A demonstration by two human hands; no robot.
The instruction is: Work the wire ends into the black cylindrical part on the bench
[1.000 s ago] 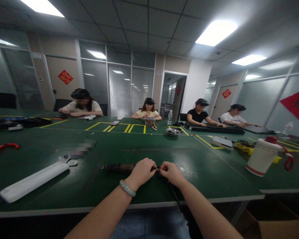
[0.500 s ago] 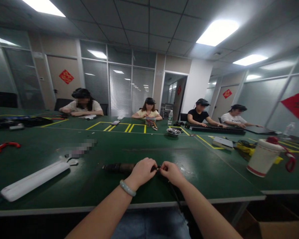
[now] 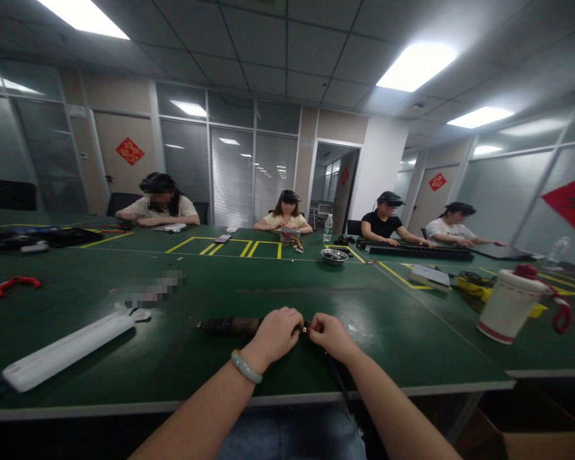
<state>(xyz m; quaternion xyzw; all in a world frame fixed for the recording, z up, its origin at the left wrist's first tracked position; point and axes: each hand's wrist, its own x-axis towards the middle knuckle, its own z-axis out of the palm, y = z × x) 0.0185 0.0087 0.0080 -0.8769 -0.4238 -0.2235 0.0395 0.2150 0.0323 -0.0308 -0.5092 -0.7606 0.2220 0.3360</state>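
Currently, in the head view, the person's left hand [image 3: 278, 332], wearing a pale green stone bangle [image 3: 246, 367] at the wrist, is closing over the right end of a dark brown and black cylindrical tool [image 3: 232, 326]. This tool is lying crosswise on the near middle of the green-topped table [image 3: 172, 364], its narrow metal tip pointing left. The right hand [image 3: 333, 335] is facing the left one just beside it, thumb and fingers pinching a small brass-coloured piece [image 3: 305, 329]; the fingers are hiding how that piece is meeting the tool. A thin black cable [image 3: 338, 377] is running from beneath the right hand towards the near table edge.

On the left, a long white plastic bar [image 3: 71, 351] is lying at a slant, with a red curved handle [image 3: 16, 284] resting farther off. On the right, a white tumbler with a red lid [image 3: 510, 306] is standing near a flat pale box [image 3: 430, 277]. Towards the far side, a round metal bowl [image 3: 334, 262] is holding small dark items, and four co-workers are sitting with their hands on the table.
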